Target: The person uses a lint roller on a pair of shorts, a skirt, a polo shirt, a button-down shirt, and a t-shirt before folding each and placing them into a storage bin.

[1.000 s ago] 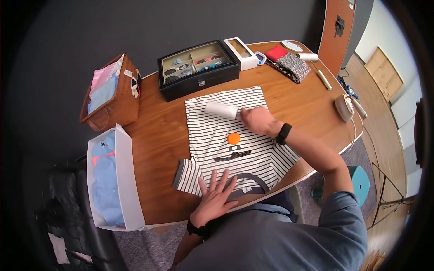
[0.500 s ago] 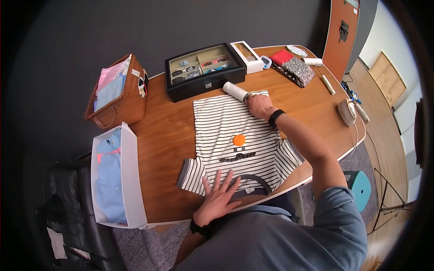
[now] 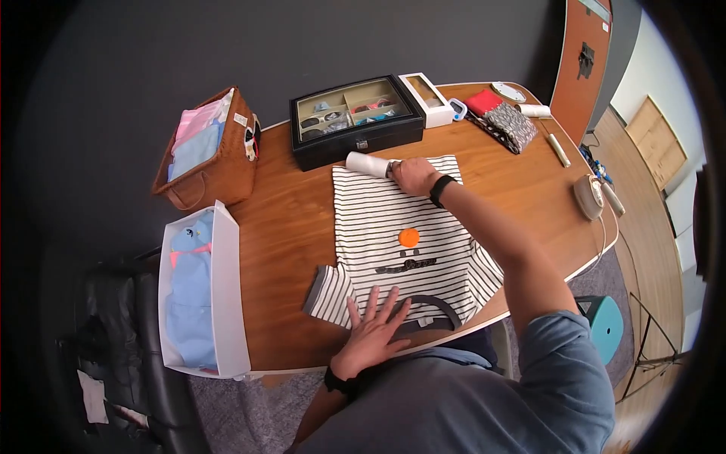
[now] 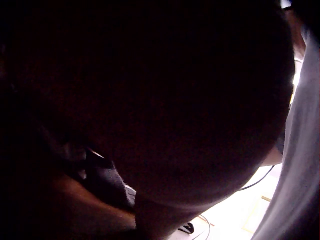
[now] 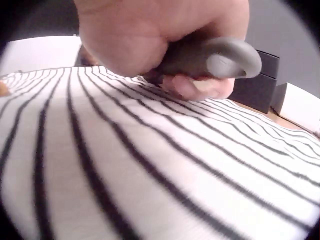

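Observation:
A striped shirt (image 3: 378,219) with an orange spot and a dark print lies flat on the wooden table, its collar towards the person. At its far hem, my right hand (image 3: 414,176) grips a lint roller (image 3: 368,164) whose white cylinder points left. The right wrist view shows my fingers (image 5: 200,89) curled round the grey handle (image 5: 200,60) just above the striped cloth (image 5: 125,150). My left hand (image 3: 370,337) rests with spread fingers on the shirt beside the collar. The left wrist view is mostly dark, and the hand's work cannot be made out there.
Behind the shirt stand a black glasses case (image 3: 355,140) and a white box (image 3: 435,113). A brown basket (image 3: 227,170) and a white bin (image 3: 227,295) hold clothes at the left. Folded cloths (image 3: 508,125) and an iron (image 3: 588,197) are on the right.
The right hand has carried the roller from the middle-upper shirt to its far hem, then leftwards along it. The left hand has kept its place on the shirt. The head view has shifted slightly.

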Motion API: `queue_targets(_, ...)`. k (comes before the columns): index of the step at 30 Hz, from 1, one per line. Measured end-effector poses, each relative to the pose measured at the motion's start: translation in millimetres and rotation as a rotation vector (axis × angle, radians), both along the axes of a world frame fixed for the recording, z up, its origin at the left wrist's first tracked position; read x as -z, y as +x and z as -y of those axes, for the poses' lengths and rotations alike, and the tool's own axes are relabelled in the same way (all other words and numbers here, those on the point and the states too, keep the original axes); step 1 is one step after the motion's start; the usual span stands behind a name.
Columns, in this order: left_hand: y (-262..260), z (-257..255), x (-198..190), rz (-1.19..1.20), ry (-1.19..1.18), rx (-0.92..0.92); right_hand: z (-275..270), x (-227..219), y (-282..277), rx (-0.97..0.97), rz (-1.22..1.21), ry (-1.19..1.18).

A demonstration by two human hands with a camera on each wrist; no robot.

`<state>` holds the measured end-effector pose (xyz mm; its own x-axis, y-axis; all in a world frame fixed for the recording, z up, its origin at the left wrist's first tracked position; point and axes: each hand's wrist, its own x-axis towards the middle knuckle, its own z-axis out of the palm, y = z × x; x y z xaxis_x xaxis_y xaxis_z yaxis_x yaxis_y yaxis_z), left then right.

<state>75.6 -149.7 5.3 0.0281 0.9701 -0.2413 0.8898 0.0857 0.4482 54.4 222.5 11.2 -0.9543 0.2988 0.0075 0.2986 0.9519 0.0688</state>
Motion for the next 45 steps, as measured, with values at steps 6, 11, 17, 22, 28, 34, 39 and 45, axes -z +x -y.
queue_targets(6, -1.0, -0.2, 0.6, 0.024, 0.008, -0.008, 20.9, -15.8, 7.8, 0.006, 0.008, -0.001)
queue_targets(11, -0.3, 1.0, 1.9, 0.009, -0.001, 0.008, 48.7, -7.3, 9.6, -0.34, 0.002, -0.017)
queue_targets(17, 0.4, 2.3, 2.4, 0.007, 0.053, -0.004, 23.6, 3.6, -21.4, 0.039, -0.027, 0.043)
queue_targets(22, 0.0, 2.9, 6.0, 0.031, 0.126, -0.022, 51.9, -13.0, -13.4, -0.082, -0.042, -0.025)
queue_targets(28, -0.6, 1.7, 3.1, 0.031, 0.016, -0.008, 114.0, -21.3, 36.6, -0.627, 0.064, -0.15)
queue_targets(34, -0.6, 2.7, 0.4, 0.032, 0.02, -0.006, 91.7, -16.6, 14.1, -0.487, 0.056, -0.114)
queue_targets(39, -1.3, 2.4, 1.9, 0.035, 0.016, -0.005, 57.6, -11.5, -33.3, -0.132, 0.016, -0.046)
queue_targets(45, -2.9, 4.2, 5.1, 0.056, 0.014, -0.009, 62.9, -6.2, -30.8, -0.077, -0.02, -0.029)
